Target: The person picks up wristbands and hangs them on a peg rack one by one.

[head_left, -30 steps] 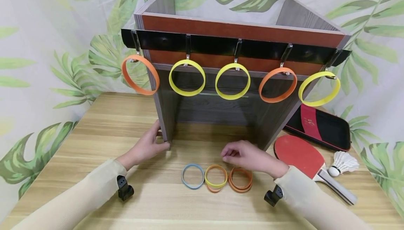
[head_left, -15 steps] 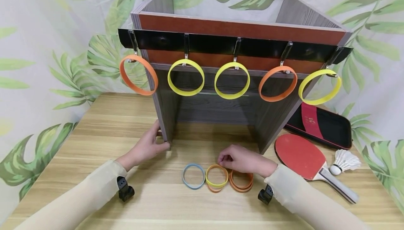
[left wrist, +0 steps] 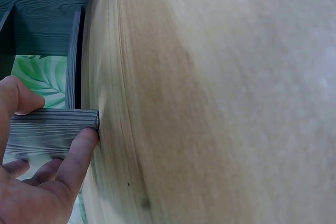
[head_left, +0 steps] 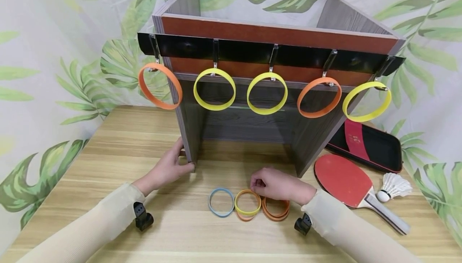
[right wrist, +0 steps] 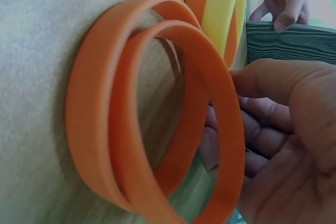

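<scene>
In the head view, my left hand (head_left: 167, 170) grips the front edge of the grey wooden stand's left side panel (head_left: 191, 142) at its base. The left wrist view shows thumb and fingers on opposite faces of that panel (left wrist: 58, 124). My right hand (head_left: 278, 185) has curled fingers beside the wristbands on the table. A yellow wristband (head_left: 237, 207) lies on an orange one (head_left: 246, 218). Orange wristbands (head_left: 276, 216) are stacked right of them, partly under the hand. In the right wrist view, stacked orange bands (right wrist: 89, 103) hide the fingertips, so contact cannot be told. A blue wristband (head_left: 221, 215) lies left.
Across the stand's front runs a black bar (head_left: 245, 50) with hooks, from which orange (head_left: 169, 74) and yellow wristbands (head_left: 214, 107) hang. On the right lie a red table tennis bat (head_left: 343, 179), a shuttlecock (head_left: 395, 186) and a black case (head_left: 386, 146).
My right hand has shifted left and slightly down toward the yellow wristband. The left hand keeps its grip on the panel, and the bands lie where they were.
</scene>
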{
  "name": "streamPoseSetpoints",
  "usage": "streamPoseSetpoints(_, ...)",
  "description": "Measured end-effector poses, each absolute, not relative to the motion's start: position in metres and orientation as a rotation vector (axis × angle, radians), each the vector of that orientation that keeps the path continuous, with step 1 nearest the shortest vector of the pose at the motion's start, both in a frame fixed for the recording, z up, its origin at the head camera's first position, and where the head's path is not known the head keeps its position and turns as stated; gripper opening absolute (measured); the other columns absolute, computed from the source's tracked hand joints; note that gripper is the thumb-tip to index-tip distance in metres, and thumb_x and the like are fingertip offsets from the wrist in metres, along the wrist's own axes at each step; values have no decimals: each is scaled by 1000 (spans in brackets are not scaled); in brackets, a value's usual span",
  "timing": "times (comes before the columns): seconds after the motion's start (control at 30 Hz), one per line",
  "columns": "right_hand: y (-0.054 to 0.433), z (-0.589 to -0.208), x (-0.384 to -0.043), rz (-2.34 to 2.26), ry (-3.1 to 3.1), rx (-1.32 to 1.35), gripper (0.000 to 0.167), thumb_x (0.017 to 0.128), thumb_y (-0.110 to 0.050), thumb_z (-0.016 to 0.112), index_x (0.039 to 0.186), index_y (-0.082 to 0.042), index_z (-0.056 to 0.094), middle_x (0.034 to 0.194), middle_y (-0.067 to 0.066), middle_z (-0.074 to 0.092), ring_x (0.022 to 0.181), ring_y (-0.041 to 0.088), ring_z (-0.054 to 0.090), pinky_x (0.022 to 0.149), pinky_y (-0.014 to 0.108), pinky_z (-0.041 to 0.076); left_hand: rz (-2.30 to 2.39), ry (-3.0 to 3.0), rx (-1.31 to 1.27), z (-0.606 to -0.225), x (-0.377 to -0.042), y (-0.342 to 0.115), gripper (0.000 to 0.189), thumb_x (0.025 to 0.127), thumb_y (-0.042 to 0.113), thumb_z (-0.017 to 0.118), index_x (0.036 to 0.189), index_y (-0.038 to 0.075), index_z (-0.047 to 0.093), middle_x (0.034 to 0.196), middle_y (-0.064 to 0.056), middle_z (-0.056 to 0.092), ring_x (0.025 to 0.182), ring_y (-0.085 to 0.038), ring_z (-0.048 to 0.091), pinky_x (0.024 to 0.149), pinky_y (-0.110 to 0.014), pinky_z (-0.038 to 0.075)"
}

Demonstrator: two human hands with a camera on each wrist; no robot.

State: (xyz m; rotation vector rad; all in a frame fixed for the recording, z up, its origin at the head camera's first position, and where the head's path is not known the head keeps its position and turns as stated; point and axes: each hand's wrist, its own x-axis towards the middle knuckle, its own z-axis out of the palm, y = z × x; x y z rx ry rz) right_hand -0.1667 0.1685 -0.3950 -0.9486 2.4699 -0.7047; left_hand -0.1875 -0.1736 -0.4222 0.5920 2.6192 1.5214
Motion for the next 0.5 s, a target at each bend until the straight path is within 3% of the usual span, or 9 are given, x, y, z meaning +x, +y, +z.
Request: streamPoseSetpoints(0.5, 170, -391, -167, -777, 2525, -887, 9, 96, -6, 66, 92, -11, 71, 78, -7, 63, 69, 2, 51, 66, 20, 45, 1522, 2614, 584, -422, -186, -174, 87, 88, -7, 67, 164, 7, 26, 155, -27, 47, 126, -47, 61, 104, -56, 50)
